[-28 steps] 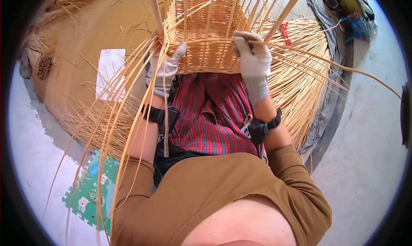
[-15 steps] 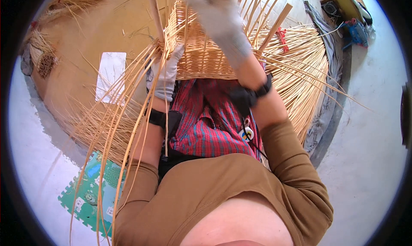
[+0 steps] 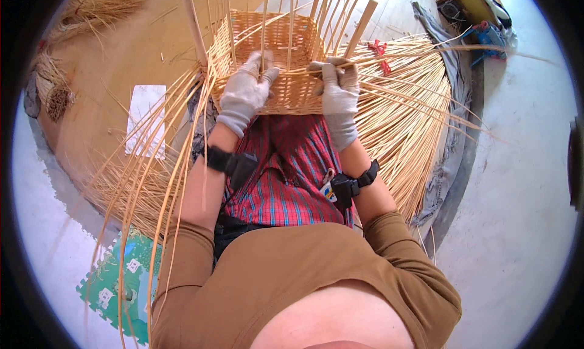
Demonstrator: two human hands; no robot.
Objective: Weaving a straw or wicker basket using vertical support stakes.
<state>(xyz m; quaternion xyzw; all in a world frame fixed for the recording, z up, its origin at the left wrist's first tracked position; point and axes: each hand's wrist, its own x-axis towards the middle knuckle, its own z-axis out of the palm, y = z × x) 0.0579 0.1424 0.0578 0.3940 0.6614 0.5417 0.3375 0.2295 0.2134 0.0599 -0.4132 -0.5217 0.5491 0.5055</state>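
A half-woven wicker basket point(image 3: 296, 96) rests against my lap, with upright stakes rising from its walls and thick wooden posts point(image 3: 362, 27) at the near corners. My left hand point(image 3: 246, 93), in a pale work glove, closes on the near wall's upper edge beside a thin upright stake point(image 3: 264, 29). Near the right corner, my gloved right hand point(image 3: 339, 99) pinches a wicker strand at the rim. Its fingertips are partly hidden behind the weave. Long loose strands point(image 3: 143, 172) trail from the left corner down past my left forearm.
A large bundle of wicker rods point(image 3: 407, 124) with a red tie point(image 3: 378, 54) lies on grey cloth at the right. To the left are a white sheet point(image 3: 146, 121), straw bundles point(image 3: 100, 14) and a green foam mat point(image 3: 118, 285). Tools and bags point(image 3: 471, 11) stand far right.
My right hand has come down from above the basket to its near right rim. My left hand has shifted right from the left corner along the near wall. The basket tilts differently, showing its inside.
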